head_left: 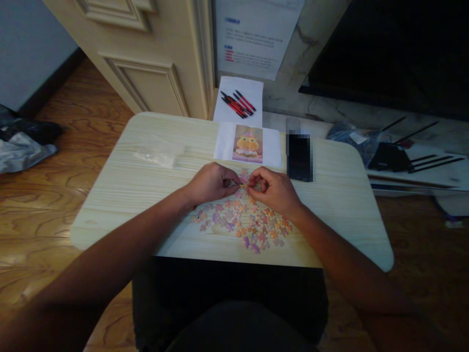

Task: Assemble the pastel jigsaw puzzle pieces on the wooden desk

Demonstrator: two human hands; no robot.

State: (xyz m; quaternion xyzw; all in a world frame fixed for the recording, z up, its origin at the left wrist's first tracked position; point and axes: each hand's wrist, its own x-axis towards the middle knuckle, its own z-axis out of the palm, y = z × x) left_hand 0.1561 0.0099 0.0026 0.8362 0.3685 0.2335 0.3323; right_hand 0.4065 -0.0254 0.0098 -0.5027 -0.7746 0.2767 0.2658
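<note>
My left hand (215, 183) and my right hand (271, 188) meet over the middle of the table, fingertips nearly touching. Between them is a small yellowish jigsaw puzzle piece (243, 186), pinched by thumb and finger from both sides. Just beyond the fingertips lie a few pinkish pieces (244, 174). Many loose puzzle pieces (252, 227) in orange, pink and purple are spread below my hands. Behind my hands, a sheet with a printed picture (248, 144) of a yellow round figure lies flat. My fingers partly hide the held piece.
A clear plastic bag (157, 154) rests at the table's left. To the right of the sheet lies a dark phone (299, 156). Several red and black pens (238, 104) sit on white paper behind the table (110, 186). A black router (390, 161) with antennas stands on a low shelf.
</note>
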